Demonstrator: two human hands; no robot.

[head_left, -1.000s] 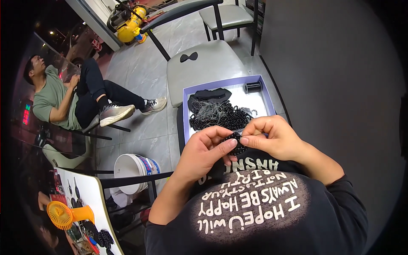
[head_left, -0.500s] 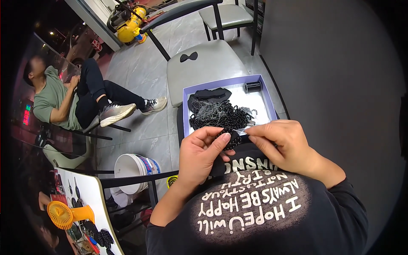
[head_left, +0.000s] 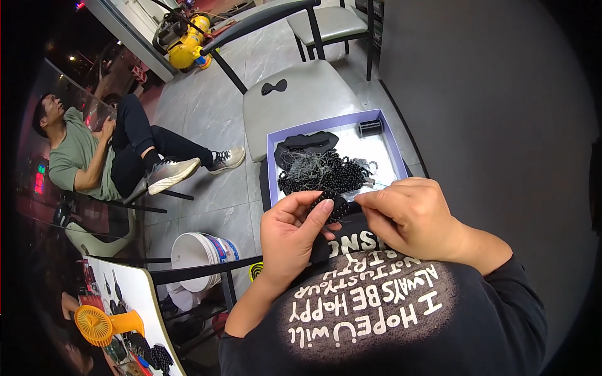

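The black beaded piece sits pinched between your hands, just in front of your chest. Your left hand grasps it from below with thumb and fingers; your right hand is closed, fingertips pinching at its right edge. Just beyond your knuckles lies the purple-rimmed tray with a heap of black beads.

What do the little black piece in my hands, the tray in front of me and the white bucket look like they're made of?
Beaded piece, pinched by left hand and right hand: small glossy black beads, probably plastic or glass, shown by tiny highlights. Tray: likely cardboard, thin purple walls and a matte white floor. Bucket: smooth moulded plastic, faint sheen.
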